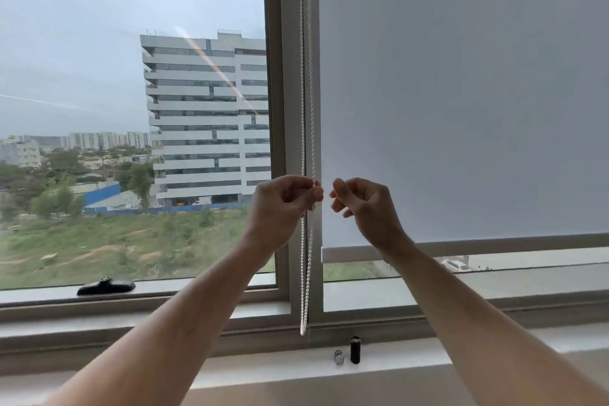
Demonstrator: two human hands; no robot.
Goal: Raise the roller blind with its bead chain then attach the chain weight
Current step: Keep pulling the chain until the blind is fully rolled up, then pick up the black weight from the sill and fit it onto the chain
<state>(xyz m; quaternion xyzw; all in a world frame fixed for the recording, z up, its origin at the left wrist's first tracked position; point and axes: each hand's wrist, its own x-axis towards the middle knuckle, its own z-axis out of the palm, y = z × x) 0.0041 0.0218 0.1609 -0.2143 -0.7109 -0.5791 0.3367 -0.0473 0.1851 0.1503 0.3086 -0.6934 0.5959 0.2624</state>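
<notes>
A white bead chain [303, 109] hangs in a loop down the window's middle post, its lower end near the sill. My left hand [283, 204] pinches one strand of the chain at about mid height. My right hand [361, 204] is just right of the chain with fingers curled, and it holds nothing that I can see. The grey roller blind [461, 92] covers the right pane almost fully, its bottom bar [494, 249] a little above the frame. On the sill below stand a black cylinder [355, 349] and a small silver piece [338, 357].
The left pane is uncovered and shows buildings and grass outside. A black object [106, 287] lies on the left window ledge. The white sill [263, 369] runs across the front.
</notes>
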